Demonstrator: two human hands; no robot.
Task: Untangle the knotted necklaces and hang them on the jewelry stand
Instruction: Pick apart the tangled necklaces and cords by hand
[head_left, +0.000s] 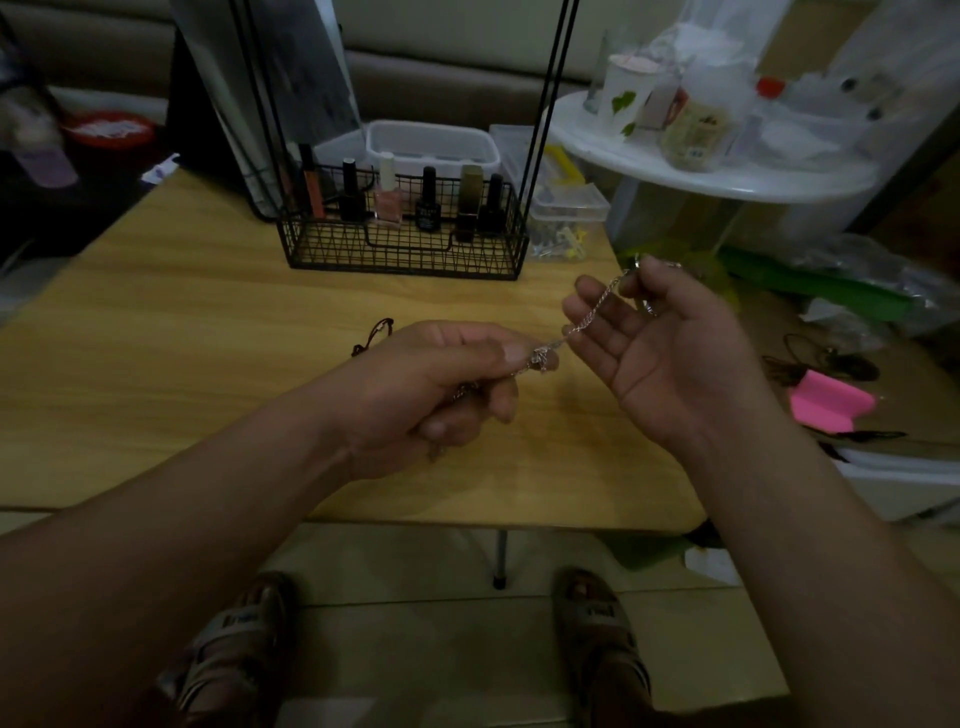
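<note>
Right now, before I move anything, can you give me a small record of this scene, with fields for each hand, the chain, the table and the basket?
left hand: pinches a tangled lump of the chain
right hand: palm up, holds the chain's other end between thumb and fingers
chain: silver, stretched between both hands above the table, not hung
table: wooden; a dark cord lies on it near the left hand
basket: black wire, holds small bottles, at the table's far side
</note>
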